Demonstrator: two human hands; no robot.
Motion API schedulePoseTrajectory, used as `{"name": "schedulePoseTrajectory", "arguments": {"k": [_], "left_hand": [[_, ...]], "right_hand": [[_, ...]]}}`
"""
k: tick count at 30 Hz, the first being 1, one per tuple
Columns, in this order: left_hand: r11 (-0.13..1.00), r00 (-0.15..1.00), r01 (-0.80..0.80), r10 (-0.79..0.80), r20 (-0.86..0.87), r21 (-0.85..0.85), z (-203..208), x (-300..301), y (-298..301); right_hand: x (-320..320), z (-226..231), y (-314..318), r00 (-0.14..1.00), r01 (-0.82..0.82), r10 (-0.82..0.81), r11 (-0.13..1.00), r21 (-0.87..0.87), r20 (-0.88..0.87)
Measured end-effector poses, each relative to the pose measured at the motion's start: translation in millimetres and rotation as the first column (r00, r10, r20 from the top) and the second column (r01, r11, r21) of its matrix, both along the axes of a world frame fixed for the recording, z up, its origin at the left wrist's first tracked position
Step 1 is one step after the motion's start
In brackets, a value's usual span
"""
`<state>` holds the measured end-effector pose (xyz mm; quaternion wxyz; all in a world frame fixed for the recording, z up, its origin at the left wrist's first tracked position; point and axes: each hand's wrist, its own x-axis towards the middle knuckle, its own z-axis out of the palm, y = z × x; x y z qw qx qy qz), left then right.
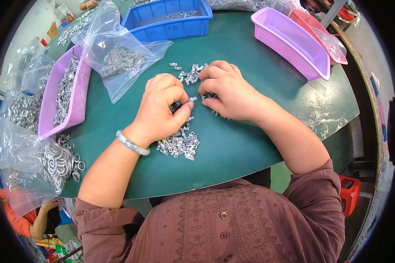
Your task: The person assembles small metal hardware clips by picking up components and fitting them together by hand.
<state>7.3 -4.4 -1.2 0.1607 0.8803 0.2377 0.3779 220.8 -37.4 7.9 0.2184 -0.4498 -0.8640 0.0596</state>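
Observation:
My left hand (162, 105), with a pale bangle (132, 143) on its wrist, is closed, and a small silvery metal fitting (192, 99) pokes out between its thumb and forefinger. Facing it across a narrow gap, my right hand (228, 90) is curled, with thumb and fingers drawn in over small dark and silvery pieces; what it grips is hidden. Beyond the fingertips lies a cluster of silvery metal fittings (190, 75). A larger pile of the same open-framed fittings (179, 143) spreads on the green table (232, 153) beside my left wrist.
At the far side stands a blue tray (167, 31) with some rings. A purple basket (84, 83) of metal parts and a clear bag (118, 83) of small pieces are on the left, with rings (59, 162) nearer. Another purple basket (289, 46) sits far right. Other people (20, 215) are nearby.

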Motion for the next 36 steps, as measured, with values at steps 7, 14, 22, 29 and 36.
{"name": "schedulePoseTrajectory", "arguments": {"k": [7,14,22,29,36], "left_hand": [[1.000,1.000,0.013,-0.013,0.008,0.006,-0.1,0.1,0.4],[1.000,1.000,-0.014,0.015,-0.022,0.028,0.3,-2.2,0.5],[0.998,0.992,-0.065,0.063,-0.105,-0.015,3.6,-3.5,-1.2],[0.999,1.000,-0.018,0.017,-0.012,-0.051,2.0,-1.2,-0.4],[0.999,0.999,0.032,-0.032,0.026,-0.016,0.5,-0.5,1.4]], "right_hand": [[-0.6,-0.1,0.4,1.000,-0.008,0.008,1.000,0.006,-0.009],[-1.6,-1.2,0.8,1.000,-0.003,0.002,1.000,-0.013,-0.012],[-2.2,2.9,1.6,0.988,-0.081,0.088,0.995,0.060,-0.131],[-6.0,9.9,-0.7,0.957,-0.158,0.150,0.987,-0.010,-0.248],[-7.8,9.6,-0.8,0.956,-0.163,0.164,0.986,0.025,-0.243]]}}
